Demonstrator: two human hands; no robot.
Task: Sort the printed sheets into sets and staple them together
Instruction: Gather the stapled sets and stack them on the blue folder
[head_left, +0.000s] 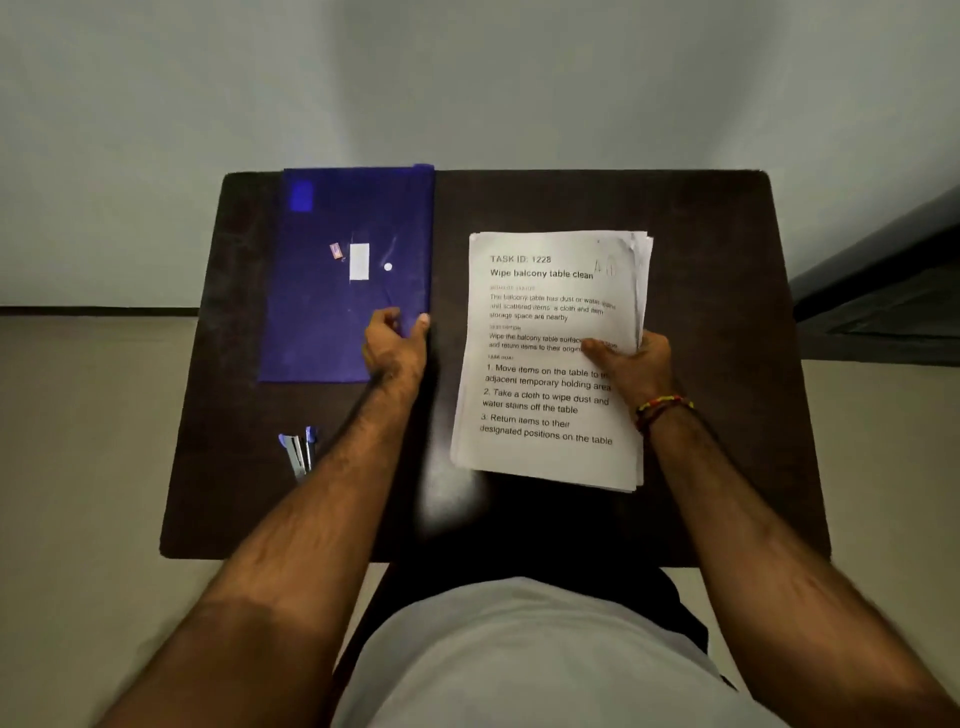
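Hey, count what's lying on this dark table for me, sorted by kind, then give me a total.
Blue folder: 1, left hand on its edge
Stack of printed sheets: 1, right hand holding it
Stapler: 1
Total: 3 on the table

Both bare forearms reach forward from the lower corners, angled inward. The left hand (395, 345) lies knuckles up, its fingers curled and its thumb extended to the right. The right hand (631, 364) pinches with its thumb on top and fingers underneath; a beaded band circles its wrist.
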